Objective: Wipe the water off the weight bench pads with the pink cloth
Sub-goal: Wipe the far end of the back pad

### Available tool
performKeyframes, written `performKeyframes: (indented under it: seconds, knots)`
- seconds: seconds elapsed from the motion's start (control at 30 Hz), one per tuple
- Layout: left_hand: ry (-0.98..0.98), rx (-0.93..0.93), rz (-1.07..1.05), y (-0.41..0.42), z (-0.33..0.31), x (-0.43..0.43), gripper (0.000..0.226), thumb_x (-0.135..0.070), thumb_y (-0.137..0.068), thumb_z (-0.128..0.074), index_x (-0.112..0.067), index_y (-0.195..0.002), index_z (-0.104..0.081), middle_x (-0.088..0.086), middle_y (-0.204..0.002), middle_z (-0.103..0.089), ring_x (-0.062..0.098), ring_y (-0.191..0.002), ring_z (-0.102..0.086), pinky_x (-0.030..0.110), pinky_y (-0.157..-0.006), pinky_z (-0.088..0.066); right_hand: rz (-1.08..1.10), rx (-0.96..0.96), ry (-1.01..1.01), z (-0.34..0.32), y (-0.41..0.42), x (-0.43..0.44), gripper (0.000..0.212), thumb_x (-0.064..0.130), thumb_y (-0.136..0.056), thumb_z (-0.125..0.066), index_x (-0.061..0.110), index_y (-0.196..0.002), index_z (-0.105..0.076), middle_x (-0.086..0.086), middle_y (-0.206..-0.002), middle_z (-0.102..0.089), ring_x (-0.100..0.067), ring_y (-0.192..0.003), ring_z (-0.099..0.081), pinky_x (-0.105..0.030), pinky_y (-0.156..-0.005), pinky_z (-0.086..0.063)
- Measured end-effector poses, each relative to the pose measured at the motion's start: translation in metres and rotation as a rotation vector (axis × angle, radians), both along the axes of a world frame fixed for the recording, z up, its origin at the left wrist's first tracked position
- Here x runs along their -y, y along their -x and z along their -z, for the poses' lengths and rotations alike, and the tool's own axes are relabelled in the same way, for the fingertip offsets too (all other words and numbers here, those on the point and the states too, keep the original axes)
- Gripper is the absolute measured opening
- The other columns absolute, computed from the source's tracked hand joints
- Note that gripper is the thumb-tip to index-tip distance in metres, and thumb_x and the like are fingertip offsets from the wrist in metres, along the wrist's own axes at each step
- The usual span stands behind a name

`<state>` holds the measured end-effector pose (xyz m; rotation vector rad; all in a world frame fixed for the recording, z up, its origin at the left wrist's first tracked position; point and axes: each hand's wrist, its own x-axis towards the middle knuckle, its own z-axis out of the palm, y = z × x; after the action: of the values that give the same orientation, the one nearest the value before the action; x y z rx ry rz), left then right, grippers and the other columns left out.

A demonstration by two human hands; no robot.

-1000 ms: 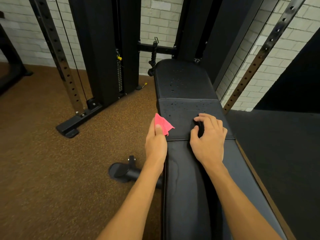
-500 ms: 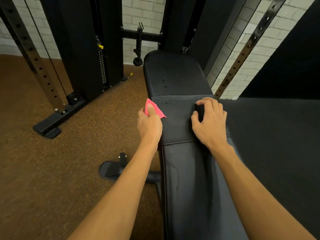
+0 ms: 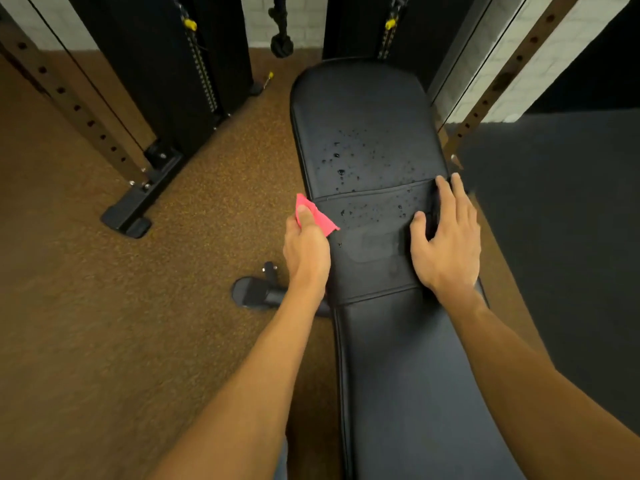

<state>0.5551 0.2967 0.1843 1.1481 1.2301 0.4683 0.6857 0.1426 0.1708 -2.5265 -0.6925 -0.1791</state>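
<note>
While the pink cloth [image 3: 317, 216] is pinched under the thumb of the left hand [image 3: 306, 252], it is held at the left edge of the bench's middle pad [image 3: 370, 268], one corner pointed out over the pad surface. The rest of the cloth is hidden in the curled fingers.

The right hand [image 3: 446, 244] is laid flat on the right side of the same pad. Fingers are kept straight and close together, thumb spread wide, fingertips placed at the seam to the far pad [image 3: 367, 109]. Whether anything is trapped under the palm cannot be told.

Water drops [image 3: 341, 161] are scattered over the nearer half of the far pad and across the far strip of the middle pad, between the two hands. A dull smeared patch is seen at the centre of the middle pad. No drops can be made out on the near pad [image 3: 415, 393].

Surroundings:
- Brown speckled floor [image 3: 104, 323] is seen left of the bench; a dark mat [image 3: 571, 237] is seen on the right.
- A bench foot [image 3: 252, 292] is seen just below the left wrist.
- A holed rack upright [image 3: 79, 109] is bolted to a black base at left.
- A weight stack [image 3: 204, 74] with a yellow pin [image 3: 189, 24] is seen behind, and a rope handle [image 3: 281, 46] is hung beyond the far pad.
- A white brick wall [image 3: 554, 53] is seen at top right.
</note>
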Motion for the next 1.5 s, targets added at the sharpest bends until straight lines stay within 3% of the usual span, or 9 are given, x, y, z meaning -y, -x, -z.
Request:
performKeyframes:
  seconds: [0.13, 0.33, 0.47, 0.6, 0.77, 1.0, 1.3, 1.4, 1.5]
  knots:
    - [-0.017, 0.006, -0.019, -0.005, -0.006, -0.003, 0.045, -0.047, -0.114, -0.03, -0.03, -0.147, -0.055, -0.024, -0.104, -0.057, 0.005, -0.106, -0.054, 0.021, -0.087, -0.032, -0.004, 0.029, 0.007, 0.0, 0.005, 0.002, 0.065, 0.041, -0.106, -0.045, 0.029, -0.168, -0.026, 0.006, -0.178, -0.015, -0.023, -0.159, -0.027, -0.039, -0.126, -0.025]
    - [-0.064, -0.034, -0.024, 0.017, 0.009, 0.039, 0.048, -0.048, -0.113, -0.026, -0.039, -0.16, -0.037, -0.008, -0.156, -0.051, 0.006, -0.142, -0.046, 0.021, -0.116, -0.035, -0.002, 0.038, 0.02, -0.003, 0.001, -0.001, 0.063, 0.032, -0.105, -0.047, 0.019, -0.166, -0.033, -0.001, -0.176, -0.022, -0.032, -0.147, -0.041, -0.044, -0.123, -0.032]
    - [-0.045, -0.087, -0.023, 0.023, 0.005, 0.048, 0.052, -0.054, -0.111, -0.031, -0.037, -0.157, -0.044, -0.007, -0.147, -0.059, 0.008, -0.134, -0.054, 0.015, -0.104, -0.039, 0.008, 0.037, 0.039, -0.006, 0.0, -0.003, 0.063, 0.031, -0.105, -0.048, 0.018, -0.165, -0.035, -0.004, -0.176, -0.023, -0.034, -0.144, -0.044, -0.045, -0.12, -0.035]
    - [0.09, -0.107, -0.167, 0.005, 0.0, 0.018, 0.063, -0.06, -0.102, -0.036, -0.022, -0.145, -0.061, 0.0, -0.134, -0.067, 0.021, -0.13, -0.058, 0.041, -0.117, -0.039, 0.024, 0.006, 0.054, -0.009, 0.002, -0.004, 0.064, 0.032, -0.104, -0.048, 0.019, -0.165, -0.035, -0.004, -0.176, -0.022, -0.035, -0.143, -0.044, -0.043, -0.12, -0.034]
    - [0.021, -0.165, -0.154, -0.02, -0.014, 0.011, 0.052, -0.046, -0.115, -0.026, -0.022, -0.153, -0.052, -0.029, -0.102, -0.047, 0.001, -0.108, -0.046, 0.019, -0.096, -0.027, 0.02, 0.004, 0.043, -0.009, 0.0, -0.001, 0.066, 0.032, -0.102, -0.05, 0.02, -0.165, -0.035, -0.002, -0.176, -0.023, -0.036, -0.14, -0.046, -0.046, -0.119, -0.035]
    - [-0.104, -0.197, -0.118, 0.009, -0.004, 0.05, 0.052, -0.049, -0.113, -0.026, -0.029, -0.156, -0.046, -0.015, -0.13, -0.054, 0.002, -0.116, -0.049, 0.022, -0.1, -0.032, -0.005, 0.016, 0.021, -0.002, -0.003, 0.001, 0.067, 0.033, -0.101, -0.05, 0.019, -0.165, -0.036, -0.004, -0.175, -0.025, -0.037, -0.138, -0.047, -0.048, -0.115, -0.038]
    - [-0.165, -0.218, -0.117, -0.016, -0.009, 0.018, 0.049, -0.049, -0.114, -0.026, -0.025, -0.143, -0.057, -0.009, -0.117, -0.063, 0.008, -0.107, -0.056, 0.021, -0.087, -0.034, -0.01, 0.018, 0.004, 0.001, -0.004, 0.002, 0.067, 0.031, -0.1, -0.052, 0.02, -0.164, -0.037, -0.004, -0.175, -0.026, -0.036, -0.136, -0.047, -0.048, -0.112, -0.04]
    - [-0.146, -0.196, -0.097, 0.008, 0.001, 0.046, 0.047, -0.051, -0.113, -0.028, -0.029, -0.145, -0.055, -0.011, -0.117, -0.063, -0.004, -0.102, -0.056, 0.005, -0.079, -0.036, -0.014, 0.015, 0.001, 0.001, -0.003, 0.002, 0.067, 0.031, -0.1, -0.053, 0.02, -0.164, -0.037, -0.004, -0.175, -0.026, -0.035, -0.137, -0.047, -0.049, -0.112, -0.04]
    - [-0.134, -0.209, -0.086, 0.018, 0.004, 0.056, 0.047, -0.05, -0.113, -0.03, -0.025, -0.142, -0.056, -0.005, -0.118, -0.064, 0.004, -0.108, -0.059, 0.016, -0.087, -0.042, -0.01, -0.002, 0.0, 0.0, -0.003, 0.001, 0.068, 0.032, -0.1, -0.053, 0.02, -0.165, -0.036, -0.003, -0.175, -0.025, -0.035, -0.138, -0.046, -0.049, -0.112, -0.04]
